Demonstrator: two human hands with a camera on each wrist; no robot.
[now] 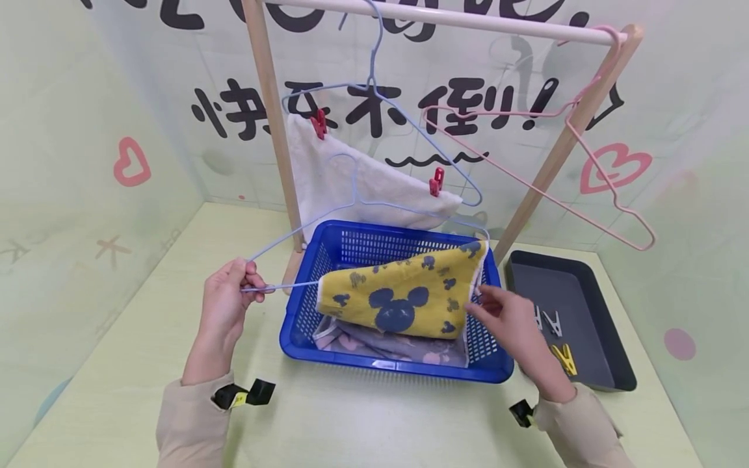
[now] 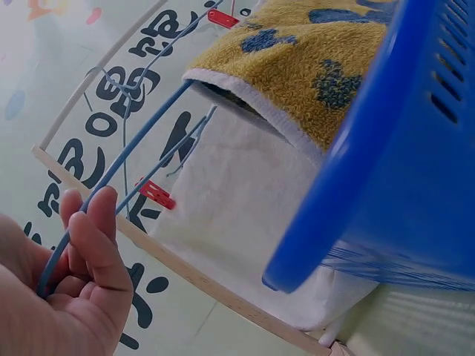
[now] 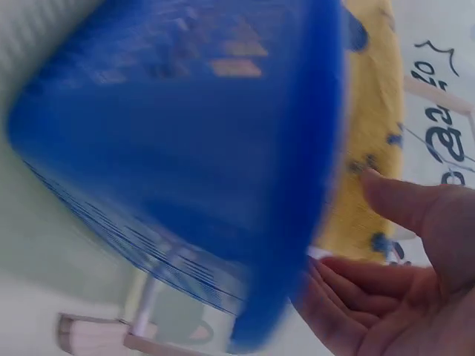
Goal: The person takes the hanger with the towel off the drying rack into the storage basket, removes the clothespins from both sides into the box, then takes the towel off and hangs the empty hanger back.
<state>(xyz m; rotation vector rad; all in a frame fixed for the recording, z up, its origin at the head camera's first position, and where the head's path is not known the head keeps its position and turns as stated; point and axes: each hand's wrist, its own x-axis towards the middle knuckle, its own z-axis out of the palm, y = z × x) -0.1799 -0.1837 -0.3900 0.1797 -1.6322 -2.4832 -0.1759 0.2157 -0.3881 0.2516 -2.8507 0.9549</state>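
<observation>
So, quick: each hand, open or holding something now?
Left hand: closed, holding the lower blue hanger.
Right hand: at the yellow towel; whether it grips cannot be told.

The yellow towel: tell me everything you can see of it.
The yellow towel looks like terry cloth, with dark blue-grey mouse-head prints and a white border. It is draped over the lower bar of a blue hanger, rising toward the right in the head view, above the blue basket. The right hand touches its right edge.

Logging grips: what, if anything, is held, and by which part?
The left hand holds the lower blue hanger by its left end. The right hand is at the right edge of the yellow towel; whether it grips is unclear.
</observation>
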